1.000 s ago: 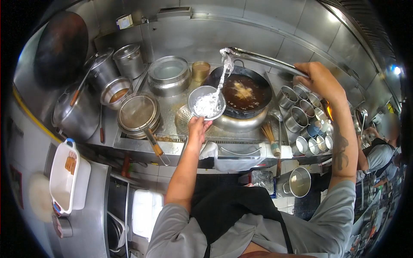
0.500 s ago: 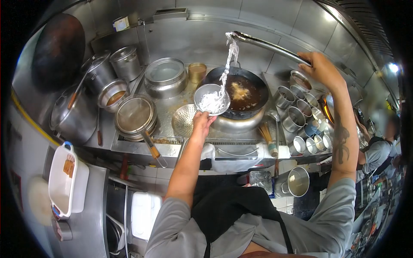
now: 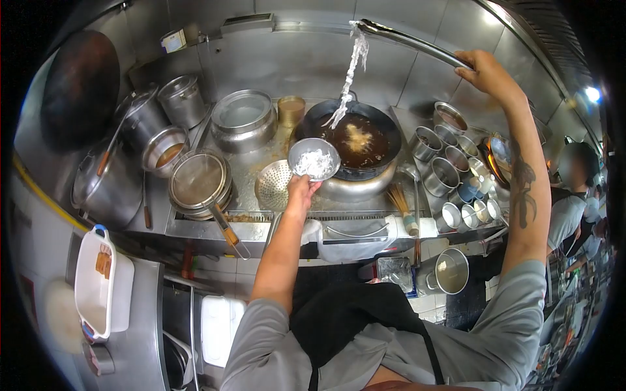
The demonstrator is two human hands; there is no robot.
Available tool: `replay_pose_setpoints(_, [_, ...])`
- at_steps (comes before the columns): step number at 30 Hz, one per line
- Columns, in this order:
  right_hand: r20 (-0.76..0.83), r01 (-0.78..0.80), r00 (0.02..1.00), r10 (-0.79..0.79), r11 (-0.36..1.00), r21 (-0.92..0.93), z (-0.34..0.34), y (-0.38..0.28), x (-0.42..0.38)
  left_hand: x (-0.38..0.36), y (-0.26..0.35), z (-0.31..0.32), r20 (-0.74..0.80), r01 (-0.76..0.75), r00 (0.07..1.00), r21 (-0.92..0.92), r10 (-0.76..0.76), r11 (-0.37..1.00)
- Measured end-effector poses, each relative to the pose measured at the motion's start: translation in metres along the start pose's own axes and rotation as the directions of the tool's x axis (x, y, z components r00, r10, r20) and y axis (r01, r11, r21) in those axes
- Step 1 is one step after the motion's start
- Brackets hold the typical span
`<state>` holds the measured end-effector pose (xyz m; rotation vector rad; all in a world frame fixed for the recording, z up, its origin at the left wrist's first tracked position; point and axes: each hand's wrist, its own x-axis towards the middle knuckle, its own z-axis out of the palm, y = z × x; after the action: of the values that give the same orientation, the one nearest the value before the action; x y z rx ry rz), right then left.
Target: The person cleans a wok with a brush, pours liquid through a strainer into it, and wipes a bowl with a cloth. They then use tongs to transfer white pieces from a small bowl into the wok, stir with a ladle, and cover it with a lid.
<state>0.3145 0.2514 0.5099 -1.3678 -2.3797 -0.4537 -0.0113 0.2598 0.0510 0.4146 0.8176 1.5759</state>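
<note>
So my hands were well apart, both clamped on something: left hand (image 3: 302, 189) gripping a small round metal bowl (image 3: 302, 149) with white powdery stuff (image 3: 315, 163) inside, right hand (image 3: 488, 70) wrapped round long silvery metal tongs (image 3: 417, 44). A long, white-coated strand (image 3: 353, 68) dangled from the tongs' tips, its lower end against the round black wok (image 3: 387, 125), where a golden frothy clump (image 3: 358, 138) sat in dark oil (image 3: 375, 147).
</note>
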Motion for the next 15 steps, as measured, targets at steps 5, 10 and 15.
replay_pose_setpoints(5, [0.006,-0.026,1.0,0.026,0.999,-0.036,0.006,-0.004,0.004,-0.007,0.004,-0.008,-0.084,-0.001,0.996,-0.002,0.001,1.0])
replay_pose_setpoints(10, [0.065,-0.037,0.997,0.039,0.999,-0.031,0.053,0.008,0.007,-0.016,0.014,-0.024,-0.113,-0.04,0.993,-0.014,0.039,0.999])
replay_pose_setpoints(15, [0.138,-0.013,0.99,0.014,1.0,-0.005,0.112,0.022,0.013,-0.04,0.033,-0.034,-0.17,-0.055,0.984,0.02,0.057,0.998])
